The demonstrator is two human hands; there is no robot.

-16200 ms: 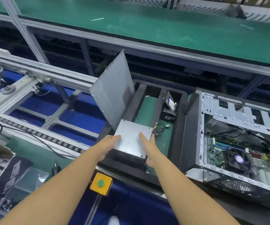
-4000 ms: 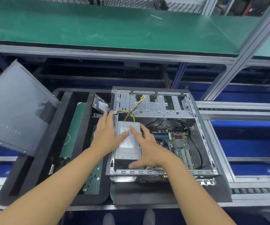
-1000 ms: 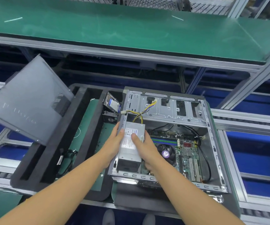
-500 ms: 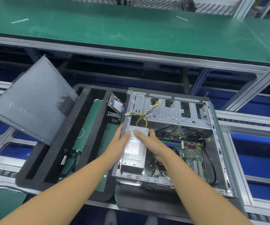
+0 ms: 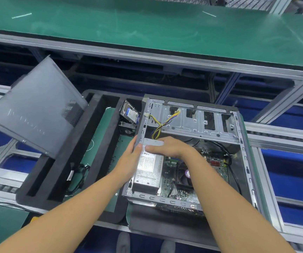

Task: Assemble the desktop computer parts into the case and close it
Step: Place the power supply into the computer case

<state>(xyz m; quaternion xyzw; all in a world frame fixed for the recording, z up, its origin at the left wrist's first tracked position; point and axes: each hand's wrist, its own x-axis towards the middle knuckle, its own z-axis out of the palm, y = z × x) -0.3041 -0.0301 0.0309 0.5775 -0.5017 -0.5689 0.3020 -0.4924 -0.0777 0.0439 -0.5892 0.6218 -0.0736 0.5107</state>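
Note:
The open computer case (image 5: 238,179) lies on its side on a black foam pallet. The silver power supply (image 5: 148,170) sits in the case's near-left corner, its yellow and black cables (image 5: 160,125) running up to the drive cage. My left hand (image 5: 130,159) grips the supply's left side at the case wall. My right hand (image 5: 169,147) lies across its far end, fingers curled over the edge. The motherboard with its fan (image 5: 185,175) shows to the right. The grey side panel (image 5: 34,110) leans upright at the left.
A hard drive (image 5: 129,113) stands tilted in a foam slot left of the case. Loose black cables (image 5: 77,172) lie in the foam tray (image 5: 99,203). A green conveyor shelf (image 5: 147,30) runs across the back. Metal rails flank the pallet.
My right hand slid from the power supply's right side to its far end. The supply has settled lower against the case's left wall.

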